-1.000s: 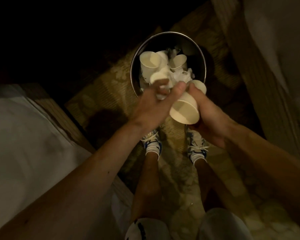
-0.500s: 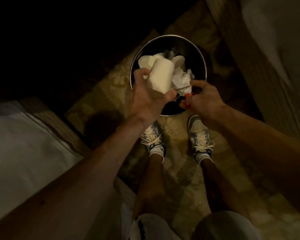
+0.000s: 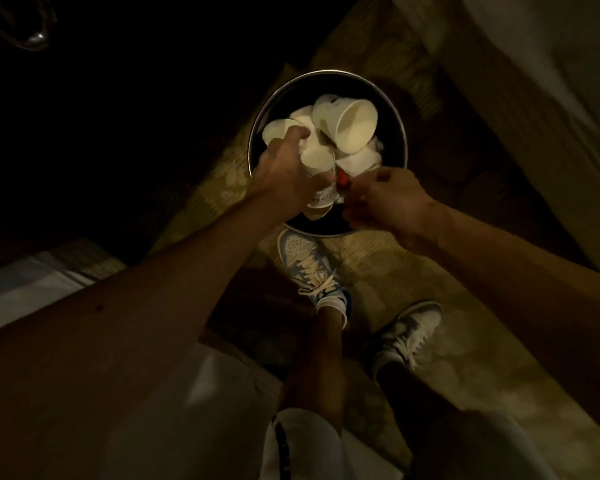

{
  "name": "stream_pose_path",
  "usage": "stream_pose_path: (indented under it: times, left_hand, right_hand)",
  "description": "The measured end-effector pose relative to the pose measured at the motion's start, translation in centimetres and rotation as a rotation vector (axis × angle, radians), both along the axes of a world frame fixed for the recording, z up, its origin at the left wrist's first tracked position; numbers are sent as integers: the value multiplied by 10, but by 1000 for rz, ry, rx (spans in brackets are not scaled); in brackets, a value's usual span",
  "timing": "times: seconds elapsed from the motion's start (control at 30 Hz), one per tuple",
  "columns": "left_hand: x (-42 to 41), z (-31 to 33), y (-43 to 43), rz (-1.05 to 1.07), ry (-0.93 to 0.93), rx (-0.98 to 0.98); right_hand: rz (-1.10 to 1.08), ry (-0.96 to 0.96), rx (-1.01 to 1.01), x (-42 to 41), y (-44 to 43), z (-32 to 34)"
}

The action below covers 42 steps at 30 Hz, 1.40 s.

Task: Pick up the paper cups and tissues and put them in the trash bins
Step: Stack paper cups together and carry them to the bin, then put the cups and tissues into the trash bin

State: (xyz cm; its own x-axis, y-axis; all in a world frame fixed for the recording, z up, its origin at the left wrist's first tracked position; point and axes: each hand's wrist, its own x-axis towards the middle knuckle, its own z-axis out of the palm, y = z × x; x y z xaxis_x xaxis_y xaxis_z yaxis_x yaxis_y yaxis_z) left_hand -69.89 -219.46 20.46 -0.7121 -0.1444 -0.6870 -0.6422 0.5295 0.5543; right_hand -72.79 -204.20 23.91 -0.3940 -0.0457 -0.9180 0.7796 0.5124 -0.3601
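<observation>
Bare forearms [image 3: 187,271], pale shorts [image 3: 305,441], white socks [image 3: 333,308], laced sneakers [image 3: 305,265], seemingly blue and white

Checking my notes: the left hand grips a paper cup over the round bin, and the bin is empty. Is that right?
Not quite. The left hand does grip a paper cup over the round bin, but the bin is not empty: the head view shows several cups lying in it.

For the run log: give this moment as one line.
stage: disposal | left hand: grips paper cup over trash bin | right hand: by small red item, grip unclear | bin: holds other cups
</observation>
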Motion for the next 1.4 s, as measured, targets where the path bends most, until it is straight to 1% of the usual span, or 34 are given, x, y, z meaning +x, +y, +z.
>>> stream_pose_path:
  times: [0.1, 0.2, 0.27, 0.33, 0.43, 0.5, 0.57, 0.67, 0.77, 0.9, 1.03, 1.13, 1.27, 1.33, 1.4]
  left_hand:
    - [0, 47, -8, -65, 34, -100]
    - [-10, 130, -15, -259, 92, -152]
    - [-19, 211, -11, -430, 134, -166]
    - [-31, 303, -3, -594, 207, -202]
    - [-50, 431, 21, -841, 385, -321]
    - [-62, 502, 42, -997, 488, -406]
    - [-73, 563, 68, -1150, 591, -422]
    - [-80, 646, 118, -1343, 743, -335]
    - [-76, 712, 183, -1514, 906, -265]
    - [-40, 780, 287, -1840, 1125, -173]
    - [32, 824, 400, -2135, 1335, -15]
    - [98, 841, 484, -2274, 1429, 113]
    - [187, 843, 574, -2387, 1398, 302]
    - [229, 838, 613, -2406, 1383, 362]
    - [267, 832, 646, -2398, 1351, 466]
  right_hand:
    - [75, 151, -1, 4, 17, 45]
    - [224, 326, -31, 11, 34, 117]
    - [288, 436, -53, 20, 50, 181]
    - [292, 495, -84, 25, 68, 252]
    - [310, 600, -58, 29, 101, 359]
    - [261, 684, -12, 33, 127, 423]
    - [144, 774, 53, 44, 155, 477]
    - [-75, 895, 131, 77, 188, 546]
    - [-312, 1005, 192, 123, 217, 602]
    - [-581, 1130, 366, 205, 261, 653]
    - [-836, 1127, 592, 299, 303, 678]
    - [-985, 1078, 756, 368, 340, 685]
    - [-1167, 1002, 909, 452, 389, 680]
    - [-1225, 942, 928, 487, 413, 677]
    - [-1272, 879, 943, 517, 435, 674]
